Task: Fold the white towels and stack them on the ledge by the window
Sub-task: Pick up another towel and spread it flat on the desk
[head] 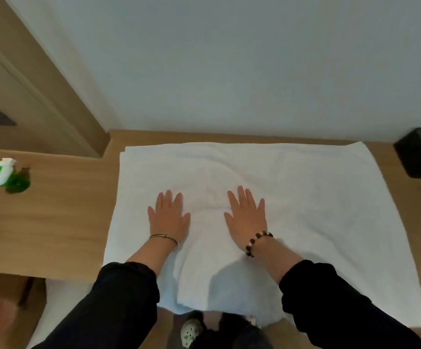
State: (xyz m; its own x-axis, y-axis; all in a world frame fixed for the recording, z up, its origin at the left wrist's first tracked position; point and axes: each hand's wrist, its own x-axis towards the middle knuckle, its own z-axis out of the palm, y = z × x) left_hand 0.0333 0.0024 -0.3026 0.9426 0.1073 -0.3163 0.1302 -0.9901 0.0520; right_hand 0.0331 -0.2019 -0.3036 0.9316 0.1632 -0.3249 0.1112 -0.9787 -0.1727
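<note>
Pressing my left hand [168,217] and right hand [245,217] flat, fingers straight, on the white towel [317,197] spread over the wooden table [53,222] — gripping nothing. Folding seems barely started — no stack visible.

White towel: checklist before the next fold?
1. Both hands flat on the white towel: ok, left hand and right hand lie palm down.
2. Cloth smooth: not ok, a ridge bunches between the hands.
3. Towel fully on the table: not ok, its near edge hangs over the front.
4. Green bottle clear of the fold: ok, it stands apart at the left.
5. Ledge free for stacking: cannot tell, not in view.
</note>
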